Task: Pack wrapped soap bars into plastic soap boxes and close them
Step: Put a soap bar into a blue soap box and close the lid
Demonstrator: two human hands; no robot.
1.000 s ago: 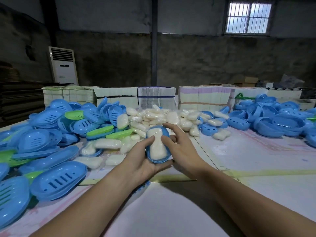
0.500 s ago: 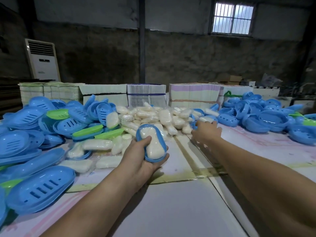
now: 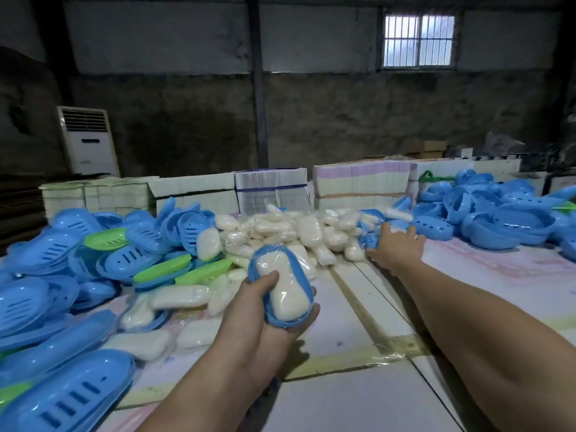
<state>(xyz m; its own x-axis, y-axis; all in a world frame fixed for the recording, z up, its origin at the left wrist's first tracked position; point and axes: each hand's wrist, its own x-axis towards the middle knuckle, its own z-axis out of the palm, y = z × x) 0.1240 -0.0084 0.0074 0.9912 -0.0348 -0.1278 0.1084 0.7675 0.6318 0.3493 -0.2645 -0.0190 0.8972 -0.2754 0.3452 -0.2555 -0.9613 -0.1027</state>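
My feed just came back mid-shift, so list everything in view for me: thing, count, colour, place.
Soap box half: one, blue, in left hand, holding a soap.
Soap: one, white, wrapped, in that half.
Soap pile: many, white, table centre.
Box pile, left: many, blue, few green.
Box pile, right: many, blue.
Carton stacks: several, pale, table's far edge.
Air conditioner: one, white, back left.
Window: one, barred.
Left hand: grips the box half.
Right hand: reaching at the blue boxes by the soap pile.

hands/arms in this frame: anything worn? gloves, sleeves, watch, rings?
Nothing worn that shows. The left hand and right hand are bare: no gloves, no rings visible. Both forearms are bare to the frame edge, with no sleeve cuff, watch or wristband in view. The right hand's fingers are partly hidden among the soap boxes, so small items there can't be ruled out.
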